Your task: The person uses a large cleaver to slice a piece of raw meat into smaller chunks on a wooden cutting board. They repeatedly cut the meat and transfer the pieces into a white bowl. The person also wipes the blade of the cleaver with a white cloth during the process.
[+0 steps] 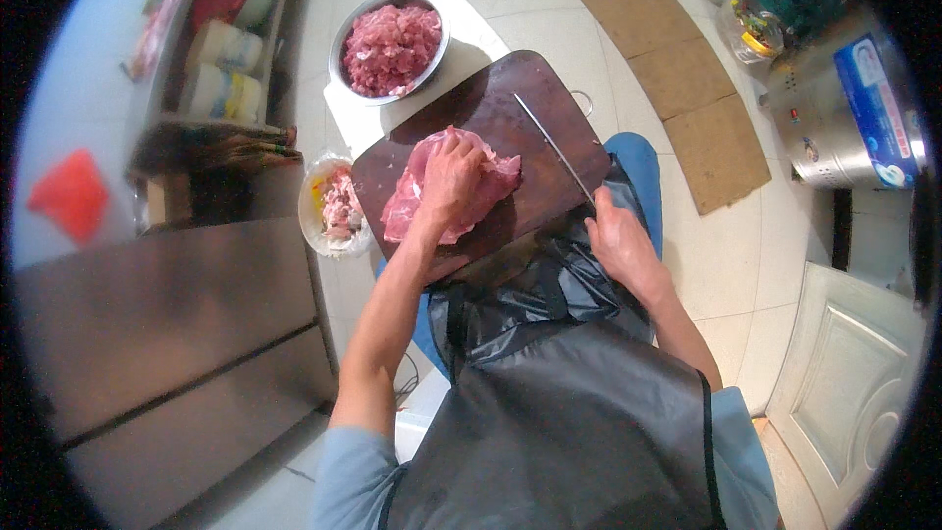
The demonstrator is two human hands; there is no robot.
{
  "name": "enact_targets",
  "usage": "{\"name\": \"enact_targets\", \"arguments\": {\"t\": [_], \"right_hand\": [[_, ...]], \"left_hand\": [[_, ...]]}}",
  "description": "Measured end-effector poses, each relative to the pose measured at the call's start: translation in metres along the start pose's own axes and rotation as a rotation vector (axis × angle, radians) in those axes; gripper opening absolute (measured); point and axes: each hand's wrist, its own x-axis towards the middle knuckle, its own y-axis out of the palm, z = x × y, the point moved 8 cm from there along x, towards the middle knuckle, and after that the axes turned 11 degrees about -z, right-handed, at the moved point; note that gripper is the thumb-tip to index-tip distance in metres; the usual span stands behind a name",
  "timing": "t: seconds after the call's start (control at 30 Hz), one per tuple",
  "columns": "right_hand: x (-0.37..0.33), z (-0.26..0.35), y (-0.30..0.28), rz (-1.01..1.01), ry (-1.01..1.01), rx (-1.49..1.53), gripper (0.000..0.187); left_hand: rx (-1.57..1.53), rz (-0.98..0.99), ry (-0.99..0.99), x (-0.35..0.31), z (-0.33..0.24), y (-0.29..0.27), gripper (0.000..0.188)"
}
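Observation:
A large slab of raw meat (404, 198) lies on the left half of a dark brown cutting board (535, 79). My left hand (452, 177) presses down on it, fingers curled into its surface. In my right hand (620, 236), at the board's right edge, is a knife (554, 145). Its thin blade points away from me over the board's right part, apart from the meat. Beyond the board stands a metal bowl (337, 67) heaped with chopped raw meat (392, 44). A plastic-lined tub (312, 228) of pale scraps sits beside the board's left edge.
The bowl rests on a white surface (476, 29). At left are a shelf with tubs (224, 93) and a metal cabinet (196, 324). Flattened cardboard (677, 79) lies on the tiled floor. A metal container (824, 118) and a white panel door (849, 383) stand at right.

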Motion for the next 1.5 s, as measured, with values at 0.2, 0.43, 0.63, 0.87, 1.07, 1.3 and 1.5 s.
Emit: {"name": "enact_targets", "arguments": {"t": [0.2,0.43,0.63,0.87,1.07,1.3,1.5], "right_hand": [[-0.003,-0.003,0.003,-0.01,0.017,0.0,0.038],[-0.003,0.0,0.001,-0.002,0.0,-0.007,0.037],[-0.002,-0.001,0.0,-0.008,-0.015,0.006,0.038],[-0.004,0.003,0.003,-0.008,0.002,0.028,0.034],[0.0,-0.012,-0.006,-0.046,0.068,0.169,0.032],[-0.009,-0.011,-0.012,-0.111,0.21,0.397,0.035],[-0.027,0.019,-0.026,-0.068,0.193,0.489,0.031]], "left_hand": [[-0.122,0.005,-0.265,0.011,0.028,0.002,0.012],[-0.585,0.053,-0.758,-0.02,0.13,0.007,0.054],[-0.739,0.766,-0.759,-0.035,0.105,0.017,0.053],[-0.257,0.345,-0.454,-0.023,0.049,-0.029,0.059],[-0.785,-0.209,-1.01,-0.06,0.066,-0.093,0.041],[-1.903,-0.666,-1.582,-0.14,0.001,-0.029,0.04],[-0.999,-0.086,-1.264,-0.199,-0.002,-0.021,0.011]]}}
